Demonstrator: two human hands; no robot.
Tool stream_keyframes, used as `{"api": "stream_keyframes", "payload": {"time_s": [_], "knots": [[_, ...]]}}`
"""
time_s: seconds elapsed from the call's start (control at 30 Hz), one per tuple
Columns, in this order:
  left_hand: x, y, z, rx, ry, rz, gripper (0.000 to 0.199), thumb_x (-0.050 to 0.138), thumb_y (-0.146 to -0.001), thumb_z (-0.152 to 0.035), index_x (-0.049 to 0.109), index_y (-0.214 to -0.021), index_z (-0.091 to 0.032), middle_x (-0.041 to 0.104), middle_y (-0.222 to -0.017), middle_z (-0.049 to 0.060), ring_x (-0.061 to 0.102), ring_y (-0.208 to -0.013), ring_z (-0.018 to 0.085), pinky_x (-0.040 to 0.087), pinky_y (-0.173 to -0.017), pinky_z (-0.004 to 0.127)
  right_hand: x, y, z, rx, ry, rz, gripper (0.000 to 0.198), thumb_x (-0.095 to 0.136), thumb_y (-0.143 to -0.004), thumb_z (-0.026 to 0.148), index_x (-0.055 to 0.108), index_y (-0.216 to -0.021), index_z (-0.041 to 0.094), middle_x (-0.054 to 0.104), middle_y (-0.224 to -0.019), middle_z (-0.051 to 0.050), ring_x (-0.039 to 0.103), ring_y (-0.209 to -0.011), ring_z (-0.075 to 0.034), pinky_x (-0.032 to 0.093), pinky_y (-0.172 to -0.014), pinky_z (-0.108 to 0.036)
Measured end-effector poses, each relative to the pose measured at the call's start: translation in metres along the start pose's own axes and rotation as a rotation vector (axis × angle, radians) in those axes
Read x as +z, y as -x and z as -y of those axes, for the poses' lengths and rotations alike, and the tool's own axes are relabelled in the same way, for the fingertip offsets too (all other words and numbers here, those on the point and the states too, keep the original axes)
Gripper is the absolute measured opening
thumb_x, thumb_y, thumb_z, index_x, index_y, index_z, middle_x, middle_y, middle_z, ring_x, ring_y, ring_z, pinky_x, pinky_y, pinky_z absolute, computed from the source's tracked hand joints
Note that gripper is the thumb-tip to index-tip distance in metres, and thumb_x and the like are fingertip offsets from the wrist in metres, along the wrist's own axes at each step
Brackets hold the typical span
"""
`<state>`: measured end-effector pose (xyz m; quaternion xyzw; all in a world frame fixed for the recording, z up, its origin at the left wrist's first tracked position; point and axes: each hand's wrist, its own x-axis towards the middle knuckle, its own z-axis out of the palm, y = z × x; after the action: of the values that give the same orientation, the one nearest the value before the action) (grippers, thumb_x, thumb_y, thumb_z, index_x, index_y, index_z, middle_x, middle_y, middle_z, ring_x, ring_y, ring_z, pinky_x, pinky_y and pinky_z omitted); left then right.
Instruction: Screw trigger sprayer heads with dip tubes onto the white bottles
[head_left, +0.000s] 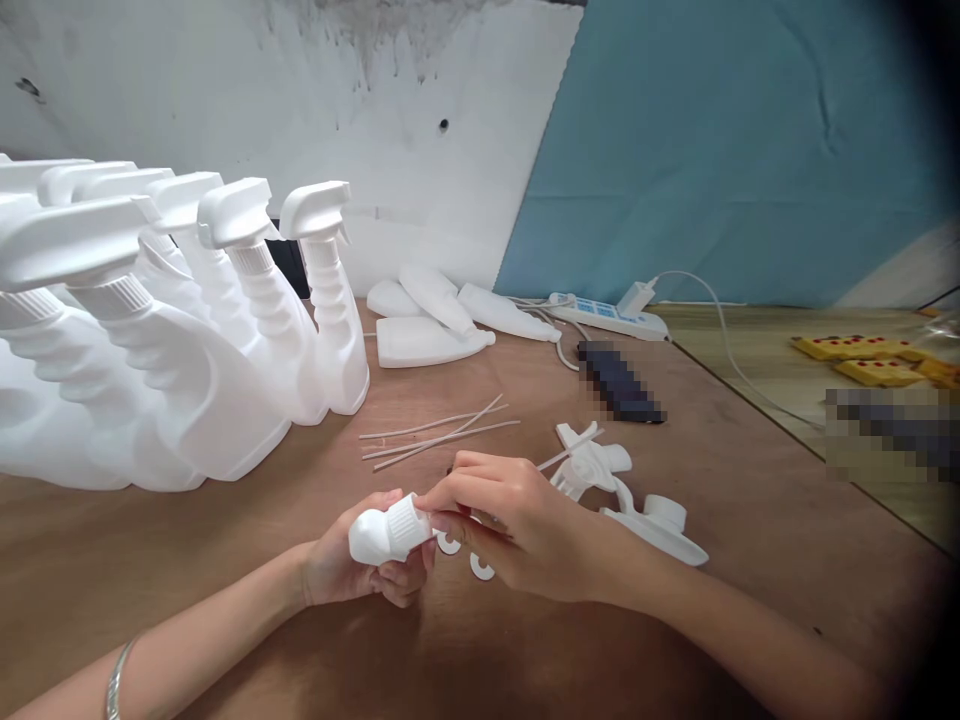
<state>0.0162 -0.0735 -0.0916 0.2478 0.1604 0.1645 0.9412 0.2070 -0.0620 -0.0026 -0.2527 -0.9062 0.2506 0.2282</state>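
Note:
A white trigger spray head [386,530] is gripped in my left hand [330,560], with its ribbed collar turned to the right. My right hand [525,525] has thumb and fingers pinched at the collar's open end; whatever lies between the fingertips is hidden. Just below those fingers, flat white washers [482,567] lie on the table. Several thin white dip tubes [435,436] are scattered beyond my hands. More loose spray heads [652,540] rest behind my right hand and forearm, one with a tube across it.
Upright white spray bottles [326,330] with trigger heads crowd the left side of the brown table [300,660]. Several headless bottles [427,343] lie at the back. A power strip [615,318], a dark pixelated object [619,382] and yellow items [862,347] are to the right.

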Motion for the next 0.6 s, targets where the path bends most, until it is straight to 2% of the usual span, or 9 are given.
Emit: {"api": "stream_keyframes", "payload": {"time_s": [0.2,0.37,0.5,0.6], "knots": [[-0.003,-0.001,0.002,0.015,-0.029,0.000,0.055,0.039,-0.076,-0.060,0.057,-0.079,-0.008,0.033,-0.048,-0.004,0.021,-0.045,0.009,0.010,-0.048,0.024,0.015,-0.001,-0.013,-0.145,0.086,-0.142,0.008,0.051,-0.082,0.010,0.058,-0.079,0.012,0.063,-0.069,-0.004,0.044,-0.062,-0.011,0.040,-0.058,-0.022],[-0.005,0.001,0.003,-0.009,-0.067,0.053,0.054,0.041,-0.074,-0.061,0.057,-0.078,-0.010,0.037,-0.050,-0.003,0.025,-0.045,0.008,0.016,-0.049,0.024,0.019,-0.003,-0.011,-0.327,0.308,-0.235,0.021,0.046,-0.084,0.008,0.057,-0.066,0.012,0.052,-0.054,-0.001,0.034,-0.057,-0.011,0.033,-0.053,-0.023],[0.000,0.004,0.001,-0.006,-0.113,0.008,0.047,0.041,-0.074,-0.060,0.052,-0.070,-0.014,0.045,-0.060,-0.002,0.026,-0.043,0.005,0.018,-0.050,0.024,0.015,-0.002,-0.001,-0.464,0.484,-0.278,0.029,0.041,-0.084,0.006,0.056,-0.060,0.011,0.043,-0.050,0.000,0.030,-0.055,-0.012,0.025,-0.050,-0.027],[0.003,0.004,0.001,-0.004,-0.156,0.027,0.051,0.038,-0.074,-0.064,0.048,-0.065,-0.015,0.037,-0.049,-0.005,0.021,-0.040,0.005,0.016,-0.048,0.024,0.014,-0.001,0.003,-0.472,0.523,-0.279,0.033,0.039,-0.084,0.005,0.054,-0.055,0.013,0.038,-0.048,0.000,0.027,-0.053,-0.012,0.021,-0.049,-0.028]]}}
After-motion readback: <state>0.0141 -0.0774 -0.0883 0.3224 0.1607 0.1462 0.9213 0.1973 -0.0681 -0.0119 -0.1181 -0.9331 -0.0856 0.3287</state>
